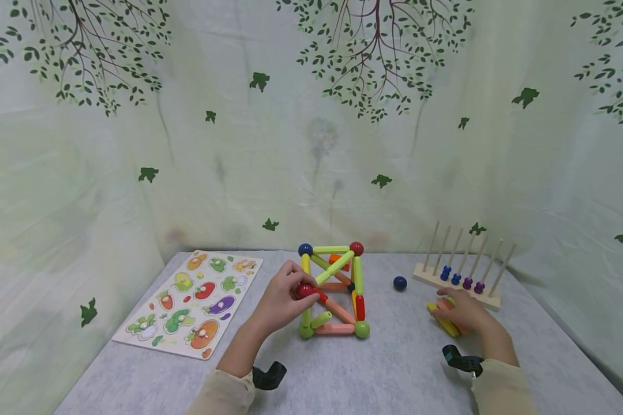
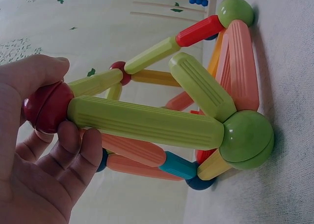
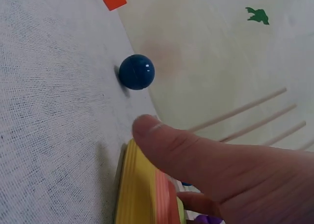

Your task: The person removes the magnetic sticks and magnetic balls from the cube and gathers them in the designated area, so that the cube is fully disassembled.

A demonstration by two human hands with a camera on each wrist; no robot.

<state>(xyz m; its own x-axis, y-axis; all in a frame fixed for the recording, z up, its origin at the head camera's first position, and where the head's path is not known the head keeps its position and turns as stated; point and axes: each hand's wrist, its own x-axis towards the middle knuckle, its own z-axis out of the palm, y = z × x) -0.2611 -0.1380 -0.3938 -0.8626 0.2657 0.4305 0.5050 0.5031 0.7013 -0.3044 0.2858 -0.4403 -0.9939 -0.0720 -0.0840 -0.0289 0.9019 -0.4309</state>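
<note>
A frame of magnetic rods and balls (image 1: 335, 329) stands on the table. At its near upper corner my left hand (image 1: 285, 294) pinches a red ball (image 2: 47, 107) between thumb and fingers. A light green rod (image 2: 147, 122) joins this ball to a green ball (image 2: 247, 139) on the table; another green rod (image 2: 202, 86) sticks up from that lower ball with its far end free. My right hand (image 1: 463, 311) is over loose rods on the right, thumb extended above a yellow rod (image 3: 133, 184). A coral rod (image 3: 167, 199) lies beside it. The other fingertips are mostly hidden.
A loose dark blue ball (image 1: 400, 283) lies between the frame and a wooden peg stand (image 1: 420, 273) with blue and purple beads. On the left is a vegetable puzzle board (image 1: 187, 311). An orange block (image 1: 337, 260) sits behind the frame, near the back curtain.
</note>
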